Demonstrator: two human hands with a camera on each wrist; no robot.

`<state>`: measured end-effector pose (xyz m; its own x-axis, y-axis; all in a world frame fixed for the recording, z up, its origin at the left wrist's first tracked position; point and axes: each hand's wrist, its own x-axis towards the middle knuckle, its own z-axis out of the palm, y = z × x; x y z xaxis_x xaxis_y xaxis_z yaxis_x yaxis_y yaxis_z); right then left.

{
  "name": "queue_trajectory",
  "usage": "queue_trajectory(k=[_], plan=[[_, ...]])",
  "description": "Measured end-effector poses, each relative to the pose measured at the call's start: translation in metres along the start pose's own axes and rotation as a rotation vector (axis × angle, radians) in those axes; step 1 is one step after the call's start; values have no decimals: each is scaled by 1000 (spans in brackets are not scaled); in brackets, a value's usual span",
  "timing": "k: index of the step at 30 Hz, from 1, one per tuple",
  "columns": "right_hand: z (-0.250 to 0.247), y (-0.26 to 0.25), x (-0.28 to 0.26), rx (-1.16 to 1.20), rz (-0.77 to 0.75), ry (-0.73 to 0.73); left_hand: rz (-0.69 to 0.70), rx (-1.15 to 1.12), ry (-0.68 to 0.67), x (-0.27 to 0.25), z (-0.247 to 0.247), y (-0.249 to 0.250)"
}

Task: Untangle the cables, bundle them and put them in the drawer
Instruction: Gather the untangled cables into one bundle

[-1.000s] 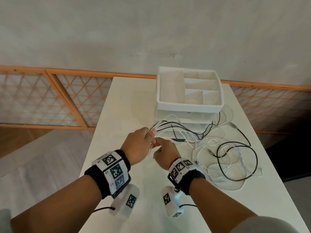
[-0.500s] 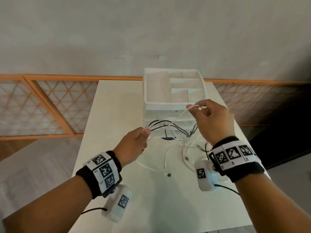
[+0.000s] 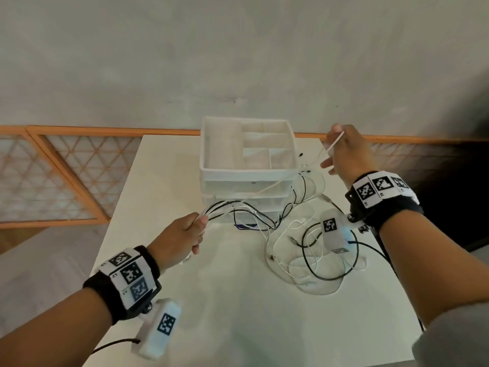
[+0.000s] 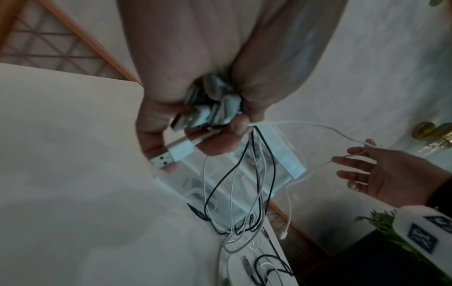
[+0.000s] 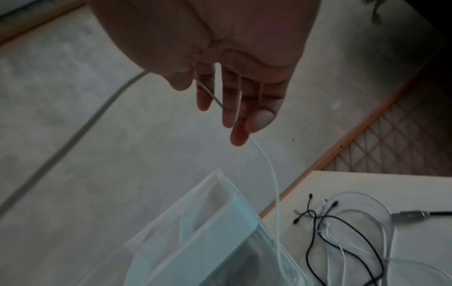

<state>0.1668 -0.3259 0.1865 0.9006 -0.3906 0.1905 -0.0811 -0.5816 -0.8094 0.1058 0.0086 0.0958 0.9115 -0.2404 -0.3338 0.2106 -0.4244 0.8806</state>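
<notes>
Your left-hand grip [image 3: 182, 234] is a closed fist around the plug ends of several thin black and white cables [image 3: 246, 210]; the left wrist view shows a white USB plug [image 4: 171, 154] sticking out below your curled fingers [image 4: 220, 143]. From that fist the strands fan out toward the white plastic drawer unit [image 3: 247, 178] and sag onto the white tabletop [image 3: 238, 300]. Your right-hand grip [image 3: 344, 152] is raised beside the unit's right edge, with one thin white cable [image 3: 334, 143] threaded between loosely extended fingers [image 5: 227, 108]; whether thumb and finger actually pinch it, you cannot tell from these views. That white strand runs taut, diagonally down across the unit's front, to your left fist. The unit's open top tray [image 3: 222, 147] is split into compartments. A loose tangle of black and white loops [image 3: 317, 260] lies on the tabletop to the right of the unit, under your right wrist.
</notes>
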Motion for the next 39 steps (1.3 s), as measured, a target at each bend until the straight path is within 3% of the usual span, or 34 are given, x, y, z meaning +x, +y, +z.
queue_trajectory(k=[4, 7, 11, 13, 17, 20, 22, 24, 27, 28, 30, 32, 34, 37, 39], plan=[[0, 9, 9, 84, -92, -34, -56, -17, -17, -4, 6, 5], [0, 39, 8, 48, -57, -128, -66, -16, 38, -8, 12, 10], [3, 96, -21, -401, 71, -485, -69, -50, 115, -12, 18, 15], [6, 105, -47, -540, 103, -551, -80, -63, 126, -14, 20, 19], [19, 62, -94, -206, -66, -596, -96, -45, 100, -15, 31, 34], [43, 22, -127, -147, -260, -748, -41, 42, 19, -15, 46, 52], [56, 16, -136, -114, -296, -819, -15, 96, -36, -17, 55, 63], [57, 19, -130, -46, -224, -812, -21, 129, -36, -19, 58, 68], [47, 23, -118, 97, -74, -636, -44, 220, 26, -22, 56, 64], [42, 22, -118, 130, -94, -585, -53, 234, 49, -23, 55, 61], [37, 18, -122, 126, -191, -633, -54, 223, 65, -24, 53, 58], [40, 16, -133, -66, -309, -762, -5, 194, -3, -27, 52, 61], [49, 27, -133, -236, -409, -742, 52, 140, -138, -33, 52, 68], [49, 47, -105, -345, -318, -612, 141, 222, -327, -46, 43, 79], [41, 50, -86, -419, -231, -562, 160, 303, -359, -51, 38, 83]])
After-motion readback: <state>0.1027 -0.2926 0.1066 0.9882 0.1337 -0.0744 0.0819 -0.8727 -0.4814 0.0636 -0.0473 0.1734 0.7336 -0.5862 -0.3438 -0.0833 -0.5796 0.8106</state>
